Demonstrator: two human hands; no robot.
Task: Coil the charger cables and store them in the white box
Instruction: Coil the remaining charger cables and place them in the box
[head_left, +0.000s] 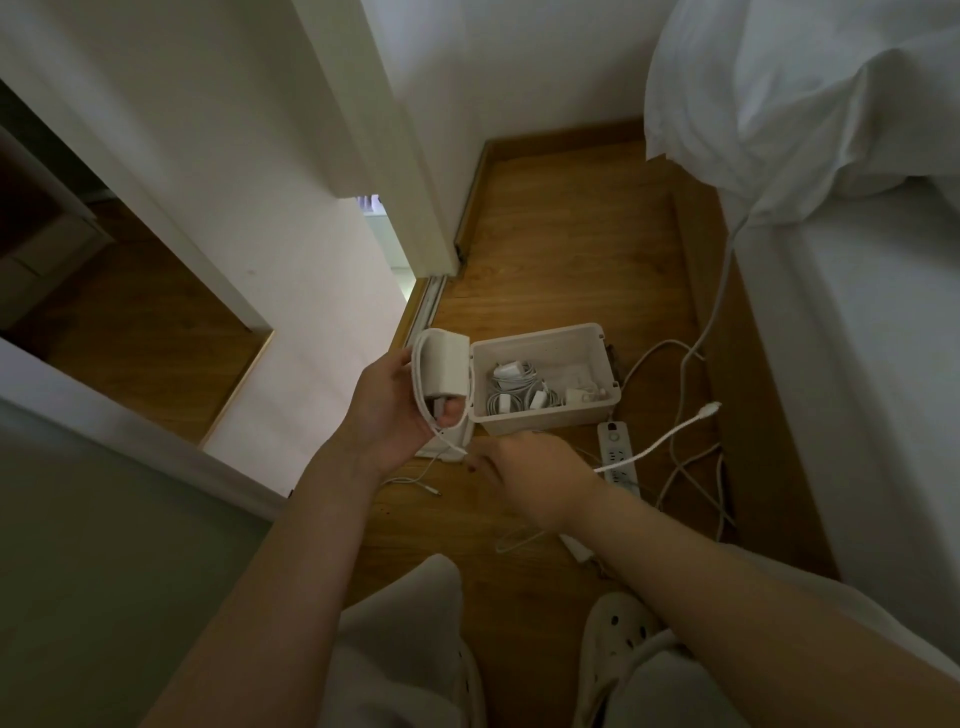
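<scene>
Mid-coil: gripping power adapter (447, 370) in left hand (383, 413), pinching its cable (655, 440) in right hand (525, 474); next, wrapping the loose tail, then into white box (551, 417).

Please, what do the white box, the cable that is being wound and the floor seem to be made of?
The white box: likely hard plastic, matte; thin straight walls, moulded rim. The cable, wound on the charger that the left hand holds: probably rubbery plastic sheath, smooth; it bends in soft curves. The floor: wood or wood-look laminate, slight sheen; brown grain lines.
</scene>
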